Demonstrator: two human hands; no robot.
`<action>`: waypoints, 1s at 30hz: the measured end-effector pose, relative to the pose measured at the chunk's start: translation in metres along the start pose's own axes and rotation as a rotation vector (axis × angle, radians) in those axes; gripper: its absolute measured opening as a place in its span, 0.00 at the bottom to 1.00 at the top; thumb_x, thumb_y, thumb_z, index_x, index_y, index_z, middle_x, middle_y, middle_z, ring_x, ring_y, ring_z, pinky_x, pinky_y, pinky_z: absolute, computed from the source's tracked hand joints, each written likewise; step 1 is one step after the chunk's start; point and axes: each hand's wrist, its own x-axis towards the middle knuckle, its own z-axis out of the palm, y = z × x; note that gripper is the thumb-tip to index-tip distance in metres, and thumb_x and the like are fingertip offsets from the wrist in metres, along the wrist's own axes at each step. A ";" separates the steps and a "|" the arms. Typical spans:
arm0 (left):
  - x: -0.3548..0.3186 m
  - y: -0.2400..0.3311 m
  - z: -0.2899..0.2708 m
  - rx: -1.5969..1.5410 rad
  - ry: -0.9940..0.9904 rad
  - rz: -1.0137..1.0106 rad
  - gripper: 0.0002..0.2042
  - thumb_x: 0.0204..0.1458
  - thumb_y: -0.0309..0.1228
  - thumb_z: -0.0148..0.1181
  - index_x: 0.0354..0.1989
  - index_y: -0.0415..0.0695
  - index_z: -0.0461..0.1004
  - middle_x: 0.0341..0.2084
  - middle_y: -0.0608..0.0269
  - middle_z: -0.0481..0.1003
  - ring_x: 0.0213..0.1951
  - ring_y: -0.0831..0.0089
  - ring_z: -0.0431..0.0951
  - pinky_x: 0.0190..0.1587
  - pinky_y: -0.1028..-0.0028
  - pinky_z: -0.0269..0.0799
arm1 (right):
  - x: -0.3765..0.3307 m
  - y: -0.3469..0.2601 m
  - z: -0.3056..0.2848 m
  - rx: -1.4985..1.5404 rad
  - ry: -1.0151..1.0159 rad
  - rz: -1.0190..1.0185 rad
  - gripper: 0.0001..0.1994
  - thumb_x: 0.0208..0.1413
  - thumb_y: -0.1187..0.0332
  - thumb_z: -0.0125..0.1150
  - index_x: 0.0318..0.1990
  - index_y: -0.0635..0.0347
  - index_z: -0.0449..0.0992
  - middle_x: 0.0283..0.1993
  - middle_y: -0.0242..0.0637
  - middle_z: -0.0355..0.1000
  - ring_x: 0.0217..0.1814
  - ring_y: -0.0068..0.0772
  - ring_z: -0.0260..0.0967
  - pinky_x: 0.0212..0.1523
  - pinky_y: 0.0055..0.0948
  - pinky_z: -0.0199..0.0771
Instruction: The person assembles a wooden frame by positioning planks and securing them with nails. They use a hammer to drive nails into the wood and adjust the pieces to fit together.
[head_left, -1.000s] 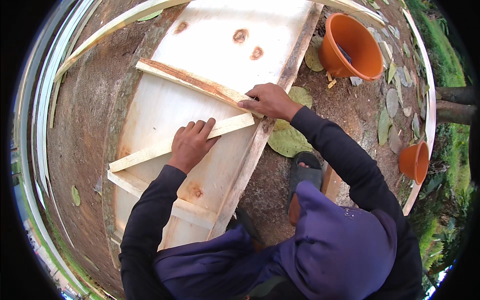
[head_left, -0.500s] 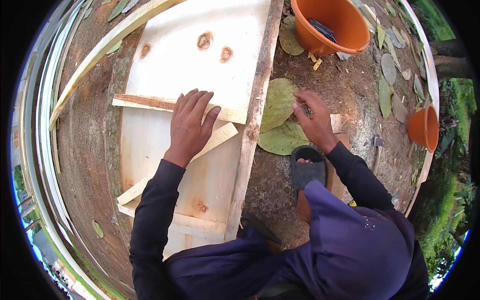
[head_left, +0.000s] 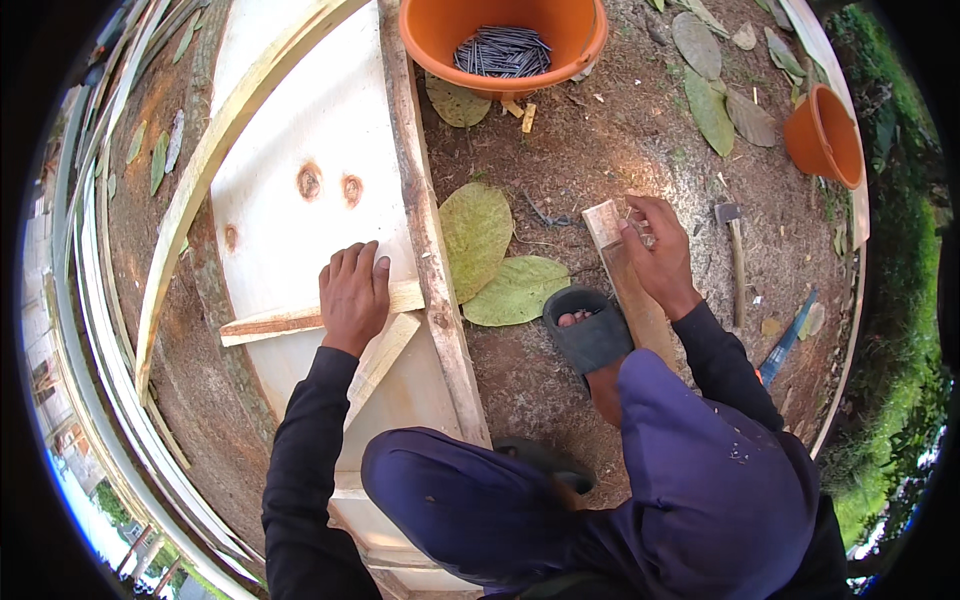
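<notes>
Wooden batten (head_left: 300, 318) lying crosswise on the pale plywood panel (head_left: 300, 130), left of the scene, pinned flat under the left hand (head_left: 352, 292), whose fingers are spread open and pressed down on the strip rather than curled round it. A second short batten (head_left: 383, 352) angles away just near of it. The right hand (head_left: 655, 250) is well apart to the right, fingers pinched narrow at the far end of a short wood block (head_left: 628, 285) on the bare ground; whether it grips a nail there cannot be told. A hammer (head_left: 735, 250) lies just right of that hand, and an orange bucket of nails (head_left: 500, 45) stands far, centre. A sandalled foot (head_left: 590, 328) rests beside the block, touching dry leaves (head_left: 490, 260).

Risk, as a judgement: with attention turned right, the left hand's pressure may slacken and the batten slide off its line on the smooth panel. Small parts pinched at the block could drop into the litter. The foot sits close to any blow struck on the block.
</notes>
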 end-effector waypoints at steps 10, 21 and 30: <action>-0.002 -0.002 0.005 0.062 0.035 0.068 0.12 0.67 0.37 0.51 0.48 0.43 0.76 0.38 0.59 0.78 0.44 0.59 0.75 0.48 0.60 0.66 | -0.128 0.030 -0.055 -0.133 -0.095 0.288 0.31 0.56 0.59 0.70 0.63 0.66 0.69 0.61 0.54 0.68 0.62 0.55 0.68 0.63 0.45 0.69; 0.002 -0.003 0.009 -0.053 0.041 0.057 0.13 0.67 0.36 0.52 0.47 0.39 0.76 0.37 0.53 0.79 0.41 0.54 0.77 0.46 0.58 0.70 | -0.157 0.033 -0.049 0.007 -0.264 0.443 0.42 0.52 0.52 0.71 0.70 0.65 0.61 0.67 0.57 0.65 0.69 0.59 0.63 0.69 0.48 0.63; 0.003 0.004 0.006 -0.187 -0.061 -0.174 0.15 0.68 0.40 0.52 0.47 0.39 0.77 0.33 0.50 0.80 0.37 0.55 0.80 0.41 0.58 0.74 | -0.156 0.033 -0.047 0.007 -0.304 0.489 0.40 0.55 0.50 0.68 0.66 0.71 0.63 0.61 0.61 0.69 0.63 0.62 0.67 0.64 0.50 0.67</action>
